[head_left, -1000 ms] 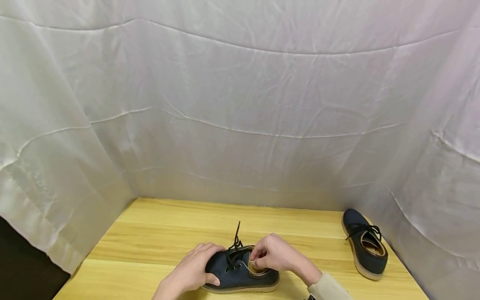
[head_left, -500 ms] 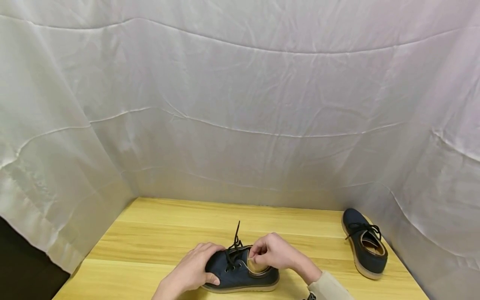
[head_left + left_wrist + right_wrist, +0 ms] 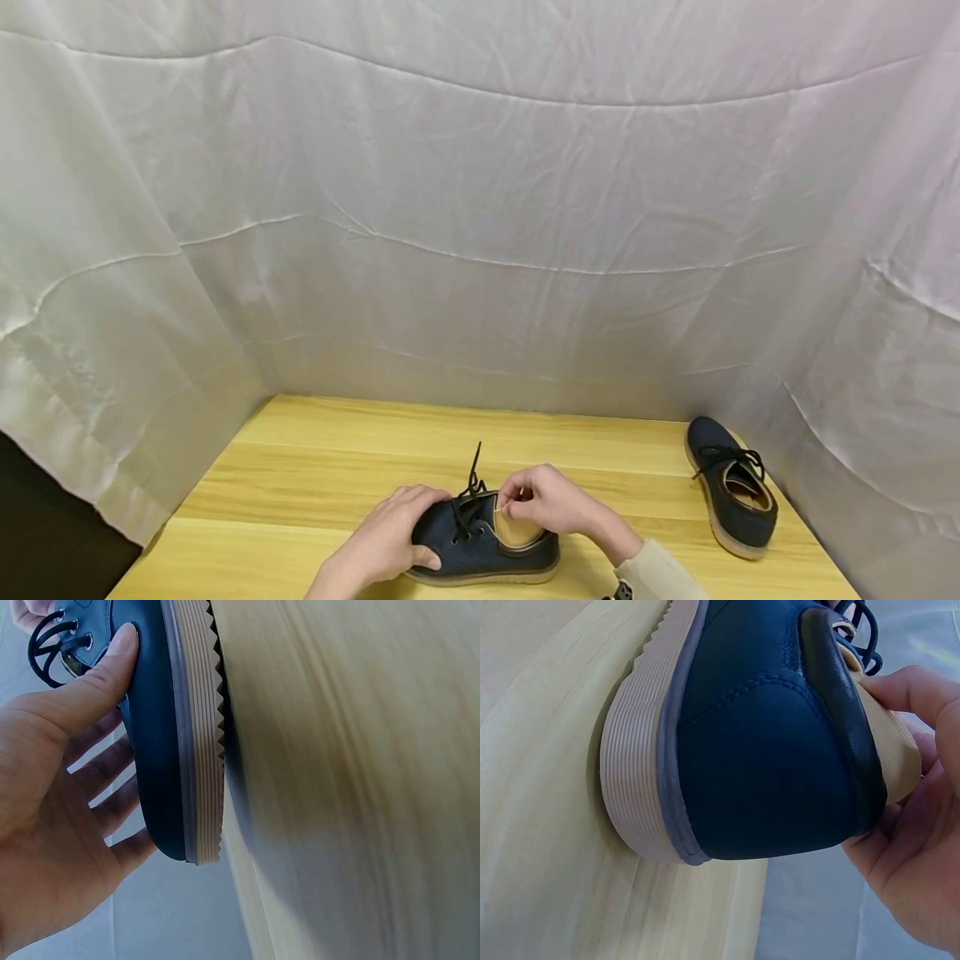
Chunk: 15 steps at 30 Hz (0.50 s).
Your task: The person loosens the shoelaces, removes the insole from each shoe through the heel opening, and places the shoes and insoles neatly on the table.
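Observation:
A dark navy lace-up shoe (image 3: 468,554) with a ridged tan sole stands on the wooden table, toe to the left. My left hand (image 3: 386,537) holds it round the toe, thumb on the near side and fingers over the far side. My right hand (image 3: 551,502) is at the shoe's opening and pinches a tan insole (image 3: 516,532) between thumb and finger. In the right wrist view the insole's rounded heel end (image 3: 896,754) sticks up above the dark collar; its front part is hidden inside the shoe. Loose black laces (image 3: 469,496) rise from the eyelets.
A matching navy shoe (image 3: 731,492), its laces tied in a bow, stands at the table's right edge. Pale grey cloth (image 3: 517,208) hangs round the back and both sides of the wooden table (image 3: 300,475).
My right hand has drawn the insole's heel end slightly up and toward the toe, so more tan surface shows in the opening. My left hand and the shoe have stayed put.

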Each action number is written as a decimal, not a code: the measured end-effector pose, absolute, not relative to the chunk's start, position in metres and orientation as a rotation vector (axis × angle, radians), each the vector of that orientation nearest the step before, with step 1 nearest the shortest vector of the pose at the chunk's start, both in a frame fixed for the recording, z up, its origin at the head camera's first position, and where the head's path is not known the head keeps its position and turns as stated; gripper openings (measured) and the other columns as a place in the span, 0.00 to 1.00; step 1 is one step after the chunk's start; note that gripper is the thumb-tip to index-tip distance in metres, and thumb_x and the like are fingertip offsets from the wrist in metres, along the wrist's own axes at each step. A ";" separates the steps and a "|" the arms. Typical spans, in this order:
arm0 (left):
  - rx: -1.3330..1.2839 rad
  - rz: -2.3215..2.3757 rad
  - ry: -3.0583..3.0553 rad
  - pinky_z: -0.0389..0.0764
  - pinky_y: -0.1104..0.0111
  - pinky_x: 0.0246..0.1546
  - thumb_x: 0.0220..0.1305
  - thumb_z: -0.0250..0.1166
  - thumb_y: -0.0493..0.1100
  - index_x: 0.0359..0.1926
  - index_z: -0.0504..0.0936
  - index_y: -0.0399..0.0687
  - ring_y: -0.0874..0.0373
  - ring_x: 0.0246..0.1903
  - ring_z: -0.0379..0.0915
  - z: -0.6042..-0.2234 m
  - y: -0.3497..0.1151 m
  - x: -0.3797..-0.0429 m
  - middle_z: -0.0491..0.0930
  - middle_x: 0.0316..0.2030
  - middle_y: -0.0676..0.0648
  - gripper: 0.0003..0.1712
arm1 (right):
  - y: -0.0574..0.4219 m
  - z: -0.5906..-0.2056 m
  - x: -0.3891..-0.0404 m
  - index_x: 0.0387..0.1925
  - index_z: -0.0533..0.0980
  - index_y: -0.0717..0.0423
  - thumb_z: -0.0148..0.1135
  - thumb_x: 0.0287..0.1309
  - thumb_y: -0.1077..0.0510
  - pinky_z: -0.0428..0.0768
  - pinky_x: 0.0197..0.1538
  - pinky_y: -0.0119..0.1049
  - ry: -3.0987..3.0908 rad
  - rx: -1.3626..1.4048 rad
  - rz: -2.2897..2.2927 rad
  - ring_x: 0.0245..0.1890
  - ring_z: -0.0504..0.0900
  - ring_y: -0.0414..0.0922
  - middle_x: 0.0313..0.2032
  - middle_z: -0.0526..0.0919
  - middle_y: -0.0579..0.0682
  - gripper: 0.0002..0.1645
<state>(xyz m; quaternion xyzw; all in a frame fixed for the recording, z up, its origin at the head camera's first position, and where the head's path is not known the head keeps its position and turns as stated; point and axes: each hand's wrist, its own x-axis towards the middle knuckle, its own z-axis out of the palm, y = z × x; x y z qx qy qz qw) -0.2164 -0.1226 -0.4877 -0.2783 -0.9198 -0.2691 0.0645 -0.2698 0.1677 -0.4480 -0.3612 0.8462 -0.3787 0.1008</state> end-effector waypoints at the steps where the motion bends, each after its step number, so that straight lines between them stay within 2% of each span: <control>1: -0.840 -0.812 -2.776 0.75 0.45 0.60 0.41 0.84 0.53 0.66 0.78 0.53 0.50 0.60 0.75 -0.488 -0.123 -0.216 0.80 0.59 0.55 0.47 | 0.168 -0.448 -0.270 0.34 0.86 0.49 0.67 0.62 0.63 0.72 0.30 0.26 2.502 -1.064 -1.117 0.25 0.73 0.31 0.29 0.84 0.37 0.05; 15: -0.829 -0.824 -2.791 0.75 0.45 0.60 0.42 0.85 0.53 0.66 0.78 0.53 0.50 0.60 0.74 -0.487 -0.122 -0.215 0.80 0.59 0.55 0.47 | 0.173 -0.448 -0.278 0.38 0.87 0.50 0.67 0.68 0.59 0.72 0.32 0.27 2.476 -1.057 -1.192 0.27 0.73 0.31 0.35 0.87 0.41 0.05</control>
